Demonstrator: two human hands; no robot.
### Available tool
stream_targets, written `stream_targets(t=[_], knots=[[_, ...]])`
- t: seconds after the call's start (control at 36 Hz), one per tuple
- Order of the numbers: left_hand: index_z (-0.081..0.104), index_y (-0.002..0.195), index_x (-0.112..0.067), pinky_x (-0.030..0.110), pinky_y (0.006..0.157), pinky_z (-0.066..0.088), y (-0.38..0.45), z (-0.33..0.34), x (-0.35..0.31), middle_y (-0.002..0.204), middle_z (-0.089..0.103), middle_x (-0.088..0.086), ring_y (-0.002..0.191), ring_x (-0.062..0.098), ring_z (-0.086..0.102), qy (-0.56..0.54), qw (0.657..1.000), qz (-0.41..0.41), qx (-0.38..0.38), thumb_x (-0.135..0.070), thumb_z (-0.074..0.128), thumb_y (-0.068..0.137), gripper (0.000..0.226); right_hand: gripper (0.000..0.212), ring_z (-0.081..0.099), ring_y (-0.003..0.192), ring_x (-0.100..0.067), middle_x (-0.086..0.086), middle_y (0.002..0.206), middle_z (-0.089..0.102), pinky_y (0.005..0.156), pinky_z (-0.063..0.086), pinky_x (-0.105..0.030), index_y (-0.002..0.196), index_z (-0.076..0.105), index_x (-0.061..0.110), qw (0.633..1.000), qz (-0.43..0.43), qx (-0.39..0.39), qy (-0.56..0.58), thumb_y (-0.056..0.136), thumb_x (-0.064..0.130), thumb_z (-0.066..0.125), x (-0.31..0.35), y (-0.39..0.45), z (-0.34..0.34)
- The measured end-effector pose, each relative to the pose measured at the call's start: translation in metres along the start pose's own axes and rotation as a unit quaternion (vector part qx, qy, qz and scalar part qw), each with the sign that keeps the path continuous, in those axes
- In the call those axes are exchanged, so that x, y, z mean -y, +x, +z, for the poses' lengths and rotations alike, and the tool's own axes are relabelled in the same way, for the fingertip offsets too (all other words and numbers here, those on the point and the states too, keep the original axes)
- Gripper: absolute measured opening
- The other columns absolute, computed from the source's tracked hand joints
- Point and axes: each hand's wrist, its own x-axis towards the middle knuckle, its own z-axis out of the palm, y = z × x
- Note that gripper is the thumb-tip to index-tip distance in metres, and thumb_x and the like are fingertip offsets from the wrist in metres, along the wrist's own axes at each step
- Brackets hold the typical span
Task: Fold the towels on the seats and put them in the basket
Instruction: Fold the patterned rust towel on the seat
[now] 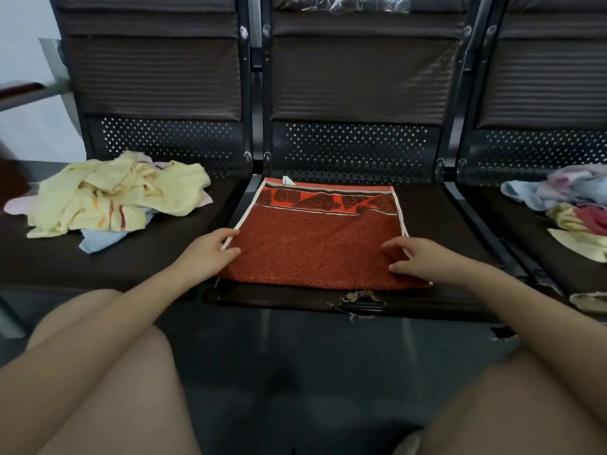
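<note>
A red-orange towel with a dark leaf band and white edging lies flat, folded once, on the middle seat. My left hand is at its left edge, thumb and forefinger pinching the white hem. My right hand rests on the towel's right side near the front corner, fingers spread and lightly bent on the cloth. A heap of unfolded pale yellow towels with pink and light blue ones under it sits on the left seat. Another heap of blue, pink and yellow towels lies on the right seat. No basket is in view.
Three dark seats in a row share black metal frames and perforated backs. The middle seat's front edge has a torn spot. Clear plastic wrap lies on top of the middle backrest. My knees fill the lower corners, with dark floor between them.
</note>
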Motion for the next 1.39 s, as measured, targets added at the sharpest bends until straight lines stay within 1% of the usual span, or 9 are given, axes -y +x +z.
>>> stream_targets(t=[0.17,0.33,0.44,0.56,0.67,0.92,1.08,1.25,1.39], knots=[[0.039,0.145,-0.022,0.025,0.062,0.033,-0.005,0.003,0.008,0.116,0.061,0.015,0.085,0.017,0.051,0.146,0.986,0.011,0.079,-0.019,0.049,0.098,0.049,0.052,0.054,0.117,-0.019,-0.003,0.128,0.059,0.096,0.041,-0.027,0.137,0.050,0.022,0.997,0.025,-0.011,-0.071,0.089,0.037,0.065,-0.015,-0.006,0.001],[0.039,0.145,-0.027,0.035,0.096,0.042,-0.003,0.006,-0.001,0.124,0.047,0.008,0.121,0.024,0.040,0.203,0.975,0.089,-0.003,-0.024,0.058,0.092,0.056,0.075,0.054,0.106,-0.019,-0.001,0.113,0.056,0.076,0.043,-0.030,0.145,0.036,0.028,0.978,0.025,-0.103,-0.182,0.082,0.056,0.066,-0.013,-0.005,-0.011],[0.054,0.133,-0.031,0.030,0.098,0.043,-0.002,0.018,-0.032,0.112,0.054,-0.002,0.111,0.014,0.052,0.093,0.980,0.174,0.023,-0.029,0.067,0.088,0.047,0.058,0.051,0.102,-0.008,0.007,0.118,0.059,0.085,0.043,-0.026,0.135,0.051,0.031,0.984,-0.077,-0.124,-0.099,0.082,0.050,0.069,0.009,0.001,-0.014],[0.059,0.123,-0.042,0.024,0.093,0.044,-0.004,0.033,-0.066,0.110,0.051,-0.015,0.106,0.003,0.052,0.035,0.970,0.212,0.114,-0.034,0.066,0.089,0.036,0.041,0.055,0.098,-0.002,0.016,0.116,0.063,0.090,0.049,-0.029,0.122,0.060,0.038,0.977,-0.179,-0.040,-0.113,0.083,0.050,0.068,0.042,0.004,-0.005],[0.064,0.115,-0.041,0.020,0.090,0.044,-0.001,0.033,-0.080,0.106,0.054,-0.016,0.101,-0.002,0.054,-0.018,0.969,0.222,0.112,-0.031,0.066,0.089,0.028,0.036,0.053,0.091,-0.005,0.013,0.099,0.060,0.083,0.047,-0.029,0.114,0.064,0.032,0.955,-0.254,0.036,-0.150,0.082,0.049,0.069,0.063,0.007,0.014],[0.066,0.102,-0.043,0.028,0.088,0.050,0.007,0.025,-0.071,0.103,0.061,-0.017,0.091,-0.003,0.057,0.070,0.957,0.214,0.182,-0.034,0.062,0.091,0.014,0.021,0.054,0.093,-0.009,0.010,0.101,0.057,0.073,0.045,-0.028,0.108,0.064,0.027,0.922,-0.343,0.014,-0.177,0.090,0.037,0.061,0.057,0.020,0.031],[0.061,0.121,-0.038,0.021,0.094,0.044,0.009,0.035,-0.081,0.117,0.060,-0.023,0.103,-0.009,0.052,0.080,0.954,0.221,0.185,-0.048,0.061,0.089,0.033,0.017,0.062,0.092,-0.014,0.009,0.101,0.068,0.078,0.048,-0.033,0.107,0.063,0.025,0.945,-0.293,-0.044,-0.138,0.093,0.032,0.054,0.056,0.043,0.023],[0.054,0.130,-0.039,0.028,0.097,0.043,0.032,0.040,-0.067,0.125,0.060,-0.015,0.115,0.008,0.054,0.147,0.961,0.179,0.149,-0.032,0.065,0.089,0.043,0.020,0.063,0.091,-0.018,0.007,0.098,0.069,0.077,0.049,-0.035,0.109,0.061,0.028,0.956,-0.228,-0.078,-0.169,0.096,0.038,0.052,0.047,0.064,0.011],[0.062,0.122,-0.035,0.030,0.099,0.044,0.048,0.028,-0.059,0.122,0.063,-0.014,0.115,0.009,0.055,0.146,0.973,0.162,0.075,-0.030,0.066,0.089,0.034,0.047,0.057,0.110,-0.009,0.012,0.120,0.063,0.093,0.045,-0.026,0.128,0.057,0.030,0.977,-0.180,0.008,-0.117,0.086,0.051,0.064,0.032,0.061,0.000]])
